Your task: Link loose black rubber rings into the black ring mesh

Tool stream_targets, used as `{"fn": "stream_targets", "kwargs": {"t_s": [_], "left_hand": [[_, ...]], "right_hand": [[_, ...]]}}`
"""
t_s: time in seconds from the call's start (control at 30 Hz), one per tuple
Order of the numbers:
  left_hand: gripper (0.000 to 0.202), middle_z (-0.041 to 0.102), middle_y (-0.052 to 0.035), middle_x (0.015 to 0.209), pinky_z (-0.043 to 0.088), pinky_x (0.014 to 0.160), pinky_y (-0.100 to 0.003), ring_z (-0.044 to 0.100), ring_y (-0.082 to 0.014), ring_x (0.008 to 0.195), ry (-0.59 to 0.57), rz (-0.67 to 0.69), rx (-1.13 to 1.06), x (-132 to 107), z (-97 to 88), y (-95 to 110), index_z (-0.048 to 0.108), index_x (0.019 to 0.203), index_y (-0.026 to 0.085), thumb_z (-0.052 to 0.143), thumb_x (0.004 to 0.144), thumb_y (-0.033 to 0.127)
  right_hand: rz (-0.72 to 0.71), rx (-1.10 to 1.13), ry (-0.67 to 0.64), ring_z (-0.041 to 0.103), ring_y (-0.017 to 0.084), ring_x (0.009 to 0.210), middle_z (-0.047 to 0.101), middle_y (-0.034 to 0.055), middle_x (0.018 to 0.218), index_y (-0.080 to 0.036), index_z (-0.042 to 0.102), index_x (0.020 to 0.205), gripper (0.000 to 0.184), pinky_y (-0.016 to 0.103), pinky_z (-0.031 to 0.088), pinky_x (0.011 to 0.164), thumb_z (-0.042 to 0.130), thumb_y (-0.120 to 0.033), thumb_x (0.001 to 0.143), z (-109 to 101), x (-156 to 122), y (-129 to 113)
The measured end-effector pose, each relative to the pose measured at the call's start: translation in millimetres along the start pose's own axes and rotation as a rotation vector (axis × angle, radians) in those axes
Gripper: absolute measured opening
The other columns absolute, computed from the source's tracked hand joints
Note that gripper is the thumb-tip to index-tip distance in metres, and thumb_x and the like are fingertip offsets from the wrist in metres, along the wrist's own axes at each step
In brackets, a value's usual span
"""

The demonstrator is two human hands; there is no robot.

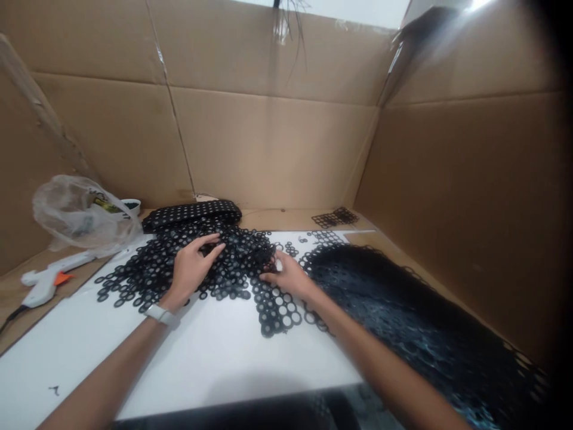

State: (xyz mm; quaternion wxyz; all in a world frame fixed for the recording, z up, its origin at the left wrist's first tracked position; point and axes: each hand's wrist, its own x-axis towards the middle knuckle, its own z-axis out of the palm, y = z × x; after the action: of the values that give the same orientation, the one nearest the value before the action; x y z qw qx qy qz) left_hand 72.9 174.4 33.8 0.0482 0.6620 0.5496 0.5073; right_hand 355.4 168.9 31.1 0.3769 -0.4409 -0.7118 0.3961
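A heap of loose black rings (147,272) covers the far part of a white board (201,352). My left hand (191,267) lies flat on this heap with its fingers stretched out; a white watch band sits on its wrist. My right hand (286,275) rests at the heap's right edge, fingers curled and pinched on a small sheet of joined black rings (275,307). A large mat of joined rings (416,322) spreads to the right of that arm.
A white glue gun (47,280) with an orange trigger lies at the left, next to a crumpled clear plastic bag (74,215) and a small white bowl (131,206). A folded ring mat (192,213) lies behind the heap. Cardboard walls (277,143) enclose three sides.
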Motion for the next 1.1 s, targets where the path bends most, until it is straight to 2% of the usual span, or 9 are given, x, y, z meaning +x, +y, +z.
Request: {"fn": "stream_targets", "kwargs": {"t_s": [0.13, 0.27, 0.37, 0.5, 0.57, 0.7, 0.8, 0.9, 1.1], "left_hand": [[0.026, 0.082, -0.0051, 0.116, 0.053, 0.066, -0.031, 0.061, -0.0155, 0.065, -0.065, 0.208, -0.049, -11.5, 7.5, 19.3, 0.082, 0.114, 0.026, 0.069, 0.103, 0.046], [0.024, 0.080, -0.0062, 0.116, 0.055, 0.066, -0.029, 0.071, -0.0186, 0.083, -0.255, 0.367, -0.117, -27.9, 17.2, 38.5, 0.081, 0.120, 0.028, 0.070, 0.104, 0.042], [0.029, 0.079, -0.0064, 0.122, 0.055, 0.065, -0.029, 0.073, -0.0193, 0.091, -0.318, 0.338, -0.142, -34.3, 22.0, 41.5, 0.079, 0.128, 0.029, 0.073, 0.102, 0.041], [0.026, 0.081, -0.0055, 0.109, 0.050, 0.056, -0.028, 0.065, -0.0161, 0.070, -0.273, 0.181, -0.240, -32.4, 24.5, 38.9, 0.084, 0.118, 0.028, 0.076, 0.099, 0.044], [0.023, 0.082, -0.0051, 0.104, 0.049, 0.054, -0.028, 0.064, -0.0158, 0.067, -0.276, 0.133, -0.277, -29.8, 23.7, 38.4, 0.085, 0.114, 0.028, 0.077, 0.099, 0.044], [0.019, 0.082, -0.0045, 0.105, 0.056, 0.064, -0.029, 0.069, -0.0173, 0.075, -0.333, 0.196, -0.244, -29.8, 22.3, 40.6, 0.086, 0.113, 0.029, 0.074, 0.100, 0.036], [0.015, 0.082, -0.0025, 0.096, 0.059, 0.071, -0.030, 0.072, -0.0184, 0.076, -0.280, 0.190, -0.196, -33.3, 24.9, 41.4, 0.086, 0.096, 0.027, 0.073, 0.098, 0.032], [0.019, 0.083, -0.0010, 0.088, 0.059, 0.067, -0.030, 0.074, -0.0195, 0.074, -0.171, 0.110, -0.161, -30.5, 25.7, 34.7, 0.083, 0.083, 0.025, 0.071, 0.096, 0.031], [0.024, 0.085, -0.0048, 0.104, 0.059, 0.074, -0.032, 0.076, -0.0233, 0.082, 0.020, 0.024, -0.061, -3.9, 6.4, 4.7, 0.084, 0.096, 0.023, 0.070, 0.098, 0.042]], "right_hand": [[0.068, 0.126, -0.007, 0.068, 0.025, 0.090, 0.073, 0.0006, 0.093, -0.024, 0.058, 0.089, 0.039, 0.041, 0.052, 0.085, 0.091, -0.023, 0.070, -1.7, 0.7, 0.8], [0.095, 0.386, 0.008, 0.070, 0.024, 0.090, 0.072, 0.0009, 0.092, -0.024, 0.058, 0.086, 0.045, 0.040, 0.055, 0.086, 0.097, -0.030, 0.065, 0.6, 0.5, -1.0], [0.059, 0.556, 0.025, 0.070, 0.023, 0.089, 0.069, -0.0015, 0.086, -0.025, 0.052, 0.078, 0.051, 0.040, 0.055, 0.089, 0.100, -0.031, 0.063, 3.1, -0.4, -4.9], [0.033, 0.633, 0.015, 0.071, 0.023, 0.094, 0.062, -0.0050, 0.079, -0.026, 0.041, 0.075, 0.062, 0.039, 0.053, 0.093, 0.101, -0.032, 0.061, 5.3, -2.4, -10.8], [0.010, 0.614, 0.005, 0.071, 0.024, 0.095, 0.060, -0.0053, 0.079, -0.026, 0.039, 0.075, 0.064, 0.038, 0.053, 0.091, 0.102, -0.034, 0.061, 5.6, -3.3, -12.3], [-0.055, 0.444, 0.002, 0.065, 0.022, 0.088, 0.058, -0.0045, 0.081, -0.026, 0.039, 0.077, 0.059, 0.035, 0.051, 0.082, 0.096, -0.041, 0.070, 4.8, -5.6, -13.7], [-0.101, 0.265, 0.010, 0.058, 0.021, 0.081, 0.054, -0.0043, 0.079, -0.026, 0.038, 0.077, 0.055, 0.032, 0.045, 0.074, 0.091, -0.041, 0.077, 5.0, -7.6, -14.7], [-0.136, 0.098, 0.024, 0.055, 0.020, 0.079, 0.054, -0.0038, 0.079, -0.026, 0.038, 0.076, 0.050, 0.031, 0.042, 0.074, 0.087, -0.037, 0.080, 7.5, -8.3, -13.0], [-0.032, 0.063, -0.057, 0.064, 0.024, 0.086, 0.070, -0.0017, 0.091, -0.026, 0.046, 0.083, 0.040, 0.033, 0.045, 0.077, 0.083, -0.020, 0.073, 11.1, -6.9, -3.5]]}}
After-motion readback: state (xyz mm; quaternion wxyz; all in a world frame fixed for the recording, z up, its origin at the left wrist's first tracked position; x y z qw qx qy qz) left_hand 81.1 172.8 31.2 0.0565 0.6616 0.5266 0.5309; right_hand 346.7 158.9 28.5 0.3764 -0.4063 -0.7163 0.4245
